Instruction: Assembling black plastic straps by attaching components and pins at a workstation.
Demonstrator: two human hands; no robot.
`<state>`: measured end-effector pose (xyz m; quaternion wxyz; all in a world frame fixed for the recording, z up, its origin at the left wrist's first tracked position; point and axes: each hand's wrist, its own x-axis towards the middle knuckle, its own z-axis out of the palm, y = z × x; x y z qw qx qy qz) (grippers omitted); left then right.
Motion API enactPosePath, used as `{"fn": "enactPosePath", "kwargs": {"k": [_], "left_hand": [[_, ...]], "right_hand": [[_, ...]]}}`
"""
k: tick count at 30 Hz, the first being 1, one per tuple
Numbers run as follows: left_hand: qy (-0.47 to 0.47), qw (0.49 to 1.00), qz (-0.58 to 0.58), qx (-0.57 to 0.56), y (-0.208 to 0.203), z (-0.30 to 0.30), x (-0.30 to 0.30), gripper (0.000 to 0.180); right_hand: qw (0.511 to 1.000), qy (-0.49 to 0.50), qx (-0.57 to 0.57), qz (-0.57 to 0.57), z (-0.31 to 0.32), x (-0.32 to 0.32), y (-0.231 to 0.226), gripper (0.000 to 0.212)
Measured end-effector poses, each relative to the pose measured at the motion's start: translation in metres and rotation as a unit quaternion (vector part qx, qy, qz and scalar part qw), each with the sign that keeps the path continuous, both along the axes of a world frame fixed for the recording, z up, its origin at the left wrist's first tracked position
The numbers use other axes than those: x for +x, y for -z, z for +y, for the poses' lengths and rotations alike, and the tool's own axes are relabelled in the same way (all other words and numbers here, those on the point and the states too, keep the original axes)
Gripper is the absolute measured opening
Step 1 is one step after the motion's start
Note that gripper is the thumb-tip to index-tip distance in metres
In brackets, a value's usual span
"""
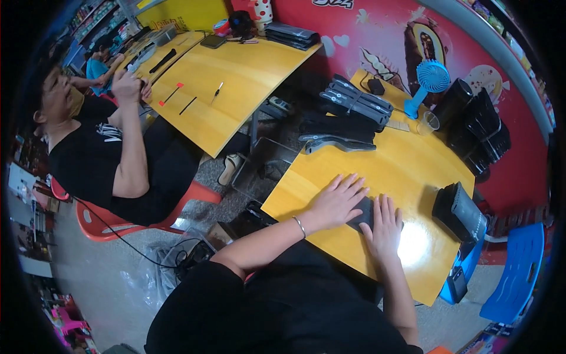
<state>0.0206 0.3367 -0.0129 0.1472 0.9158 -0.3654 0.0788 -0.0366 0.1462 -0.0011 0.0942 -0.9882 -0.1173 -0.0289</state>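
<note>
My left hand (338, 204), with a bracelet at its wrist, lies flat with its fingers stretched out toward the far side of the yellow table (421, 156). Beside it my right hand (383, 227) is also laid flat, fingers extended. Between and partly beneath both hands is a dark grey flat piece (364, 213); my palms and fingers hide much of it, so its full shape cannot be told. Beyond my left hand sit a pile of black flat pieces (339, 131) and a strapped bundle of dark grey shaped pieces (356, 101).
A blue fan (432, 76), a clear cup (429, 122) and black bundles (479, 127) line the far right. Near the right edge stands a black stack (460, 211); a blue stool (514, 271) is beyond. At left, another person (118, 147) sits by a second yellow table (200, 88).
</note>
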Motion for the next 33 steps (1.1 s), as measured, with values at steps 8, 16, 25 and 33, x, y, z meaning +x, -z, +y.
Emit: {"fn": "enactPosePath", "kwargs": {"k": [8,16,25,33], "left_hand": [[-0.023,0.999,0.005,-0.03,0.003,0.005,0.0,0.058],[-0.023,0.999,0.0,-0.031,0.003,0.003,0.003,0.053],[-0.022,1.0,-0.002,-0.022,-0.004,0.004,-0.005,0.051],[-0.003,0.999,0.009,-0.037,0.008,0.002,-0.005,0.049]], "right_hand": [[0.98,0.123,0.099,-0.123,-0.052,-0.021,0.01,0.053],[0.91,0.237,0.337,-0.05,-0.055,-0.021,0.015,0.039],[0.896,0.3,0.326,0.028,-0.071,-0.015,0.018,0.022],[0.929,0.303,0.209,-0.034,-0.049,-0.023,0.003,0.025]]}}
